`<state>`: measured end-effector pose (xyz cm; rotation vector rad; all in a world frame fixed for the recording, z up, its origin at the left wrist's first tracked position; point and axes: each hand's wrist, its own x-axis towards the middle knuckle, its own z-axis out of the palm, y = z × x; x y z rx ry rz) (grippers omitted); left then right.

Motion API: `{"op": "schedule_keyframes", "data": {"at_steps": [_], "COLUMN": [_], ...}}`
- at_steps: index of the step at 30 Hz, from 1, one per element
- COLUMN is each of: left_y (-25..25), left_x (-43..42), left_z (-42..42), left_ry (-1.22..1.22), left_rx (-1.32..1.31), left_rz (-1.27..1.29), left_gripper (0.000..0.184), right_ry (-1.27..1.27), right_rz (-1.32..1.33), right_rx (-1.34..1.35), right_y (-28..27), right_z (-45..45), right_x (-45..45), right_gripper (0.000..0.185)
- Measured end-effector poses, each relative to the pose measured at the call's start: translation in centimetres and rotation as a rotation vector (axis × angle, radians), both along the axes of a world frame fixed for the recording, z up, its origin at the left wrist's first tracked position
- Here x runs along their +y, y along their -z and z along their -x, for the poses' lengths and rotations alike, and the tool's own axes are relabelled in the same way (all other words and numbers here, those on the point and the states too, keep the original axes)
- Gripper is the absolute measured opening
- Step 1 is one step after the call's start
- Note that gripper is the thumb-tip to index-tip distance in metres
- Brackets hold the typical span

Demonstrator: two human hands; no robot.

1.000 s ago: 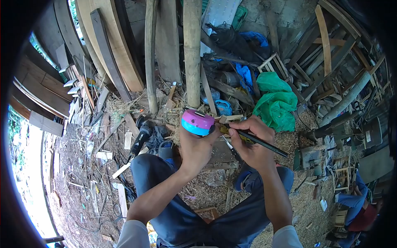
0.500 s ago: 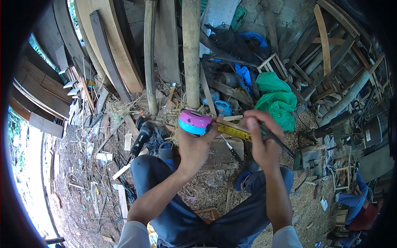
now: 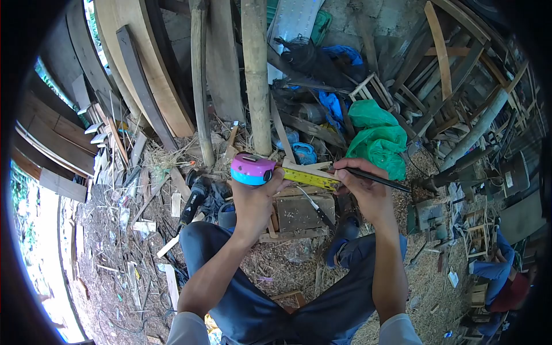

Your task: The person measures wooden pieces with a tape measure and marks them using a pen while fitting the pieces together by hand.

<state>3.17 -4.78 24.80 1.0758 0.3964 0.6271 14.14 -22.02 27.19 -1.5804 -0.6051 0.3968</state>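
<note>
My left hand [image 3: 251,210] is closed round a pink and blue tape measure [image 3: 252,170], held above my lap. Its yellow blade [image 3: 313,177] stretches out to my right hand [image 3: 369,198], whose fingers touch the blade's far end. A dark, thin pencil [image 3: 382,179] is gripped in that same hand, lying nearly level with its tip over the blade. Along the blade's far edge runs a pale wood strip [image 3: 309,169], partly covered by the tape and fingers. Below the blade, a knife [image 3: 317,208] rests on a wooden block [image 3: 299,215].
A black power tool [image 3: 194,201] lies on the littered ground at left. Bamboo poles [image 3: 256,86] and leaning planks [image 3: 152,63] stand ahead. A green plastic bag [image 3: 376,138] lies at the right, near stacked wood. Another person [image 3: 509,282] sits at far right.
The tape measure has shifted left, and more of the blade and the pale strip shows. The pencil has swung from a steep slant to nearly level across the blade's end.
</note>
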Motion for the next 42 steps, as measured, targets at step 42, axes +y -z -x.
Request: {"op": "schedule_keyframes", "data": {"at_steps": [42], "left_y": [6.2], "left_x": [0.1], "left_z": [-1.1], "left_ry": [0.184], "left_rx": [0.171], "left_rz": [-0.039], "left_gripper": [0.021], "right_ry": [0.206], "right_rz": [-0.335], "right_rx": [0.165], "right_y": [4.1], "right_z": [-1.7], "right_x": [-1.3], "right_gripper": [0.018]}}
